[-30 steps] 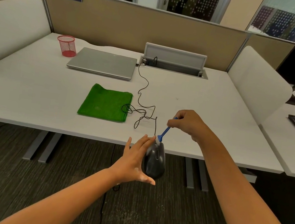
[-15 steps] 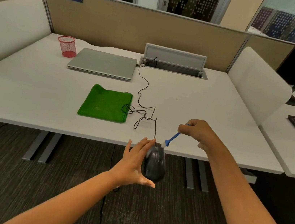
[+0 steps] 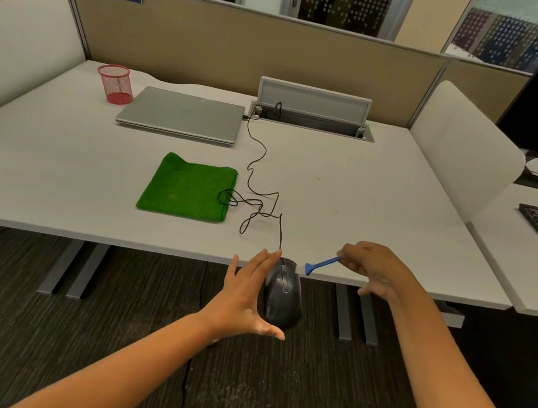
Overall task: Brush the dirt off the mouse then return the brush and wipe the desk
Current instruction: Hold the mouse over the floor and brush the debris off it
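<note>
Low in the center of the frame, my left hand (image 3: 244, 299) has its grip on the black mouse (image 3: 283, 294), thumb under, fingers along its left side, just off the surface's (image 3: 57, 174) near edge. My right hand (image 3: 374, 268) pinches the blue brush (image 3: 321, 265), its head just beside the mouse's front right. The mouse cable (image 3: 259, 164) snakes up to the hatch. The green cloth (image 3: 188, 187) lies flat, center-left.

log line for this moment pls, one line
step: brushing mouse | left hand: holds mouse off desk edge | right hand: holds brush, head beside mouse front | cloth: untouched
</note>
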The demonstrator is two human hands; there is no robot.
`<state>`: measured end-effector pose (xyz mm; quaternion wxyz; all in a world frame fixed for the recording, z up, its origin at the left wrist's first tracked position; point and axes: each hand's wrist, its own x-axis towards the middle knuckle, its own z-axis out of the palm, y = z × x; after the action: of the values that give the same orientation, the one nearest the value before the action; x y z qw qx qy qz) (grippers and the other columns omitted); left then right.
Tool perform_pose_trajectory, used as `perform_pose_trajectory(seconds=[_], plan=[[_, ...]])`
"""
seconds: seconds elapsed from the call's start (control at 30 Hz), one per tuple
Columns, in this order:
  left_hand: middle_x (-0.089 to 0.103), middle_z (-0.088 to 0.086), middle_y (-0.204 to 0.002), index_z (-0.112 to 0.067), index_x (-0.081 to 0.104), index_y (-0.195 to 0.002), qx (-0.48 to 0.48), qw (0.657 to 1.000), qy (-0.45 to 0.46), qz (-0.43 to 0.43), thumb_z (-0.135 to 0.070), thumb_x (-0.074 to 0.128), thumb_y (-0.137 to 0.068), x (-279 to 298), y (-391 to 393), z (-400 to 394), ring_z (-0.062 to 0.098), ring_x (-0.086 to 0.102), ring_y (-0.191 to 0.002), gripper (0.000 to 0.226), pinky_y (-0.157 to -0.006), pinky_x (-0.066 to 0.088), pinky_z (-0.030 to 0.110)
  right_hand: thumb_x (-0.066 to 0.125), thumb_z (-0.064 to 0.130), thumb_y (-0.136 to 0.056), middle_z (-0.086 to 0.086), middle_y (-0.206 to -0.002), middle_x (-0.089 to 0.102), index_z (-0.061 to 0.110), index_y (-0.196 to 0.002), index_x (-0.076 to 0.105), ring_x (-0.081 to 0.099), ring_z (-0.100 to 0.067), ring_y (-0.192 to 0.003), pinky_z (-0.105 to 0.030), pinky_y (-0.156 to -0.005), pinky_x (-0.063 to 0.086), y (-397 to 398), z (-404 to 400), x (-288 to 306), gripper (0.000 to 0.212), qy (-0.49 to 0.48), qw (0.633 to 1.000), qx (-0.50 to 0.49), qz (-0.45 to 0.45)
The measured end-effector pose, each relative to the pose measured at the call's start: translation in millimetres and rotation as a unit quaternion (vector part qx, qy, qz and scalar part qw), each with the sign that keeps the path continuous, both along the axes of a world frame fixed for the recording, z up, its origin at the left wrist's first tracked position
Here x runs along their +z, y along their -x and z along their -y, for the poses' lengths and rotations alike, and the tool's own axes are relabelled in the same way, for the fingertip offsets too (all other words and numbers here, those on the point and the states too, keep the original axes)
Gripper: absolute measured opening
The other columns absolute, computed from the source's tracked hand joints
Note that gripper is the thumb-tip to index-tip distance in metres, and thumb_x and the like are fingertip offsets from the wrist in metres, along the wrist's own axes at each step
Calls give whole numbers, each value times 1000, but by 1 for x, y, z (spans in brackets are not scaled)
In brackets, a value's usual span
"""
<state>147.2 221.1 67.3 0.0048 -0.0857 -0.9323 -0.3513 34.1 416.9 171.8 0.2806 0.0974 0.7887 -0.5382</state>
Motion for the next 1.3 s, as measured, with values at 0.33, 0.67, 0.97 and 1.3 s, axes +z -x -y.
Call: perform_pose_trajectory(seconds=[0.33, 0.67, 0.97, 1.3], plan=[[1, -15, -148, -51, -13, -131, 12, 1000, -22, 0, -60, 77, -54, 3, 0, -3, 0, -12, -136, 118, -108, -22, 39, 64, 6, -83, 1, -64, 58, 18, -56, 41, 57, -12, -81, -58, -99, 31, -15, -12, -17, 37, 127, 991, 17, -25], [3, -21, -141, -52, -9, -131, 19, 999, -29, -1, -56, 80, -54, 8, -1, -1, -4, -13, -131, 117, -107, -23, 37, 64, 4, -82, -4, -68, 50, 19, -51, 38, 53, -24, -101, -56, -101, 29, -24, -28, -29, 42, 119, 992, -19, -42], [0, -7, -153, -49, -21, -129, 14, 999, 41, 17, -65, 73, -54, 0, 5, -5, 0, -18, -133, 121, -106, -25, 41, 69, 7, -78, 0, -56, 43, 21, -47, 44, 49, -23, -66, -31, -65, 39, -35, -6, -14, 42, 58, 982, 13, -181], [-1, -7, -153, -45, -20, -132, 8, 998, 57, 5, -67, 71, -55, -3, 5, -3, -2, -21, -131, 122, -105, -26, 40, 69, 15, -74, 5, -62, 50, 17, -60, 47, 47, -10, -62, -22, -57, 37, -44, 24, 18, 26, -157, 935, 201, -248]])
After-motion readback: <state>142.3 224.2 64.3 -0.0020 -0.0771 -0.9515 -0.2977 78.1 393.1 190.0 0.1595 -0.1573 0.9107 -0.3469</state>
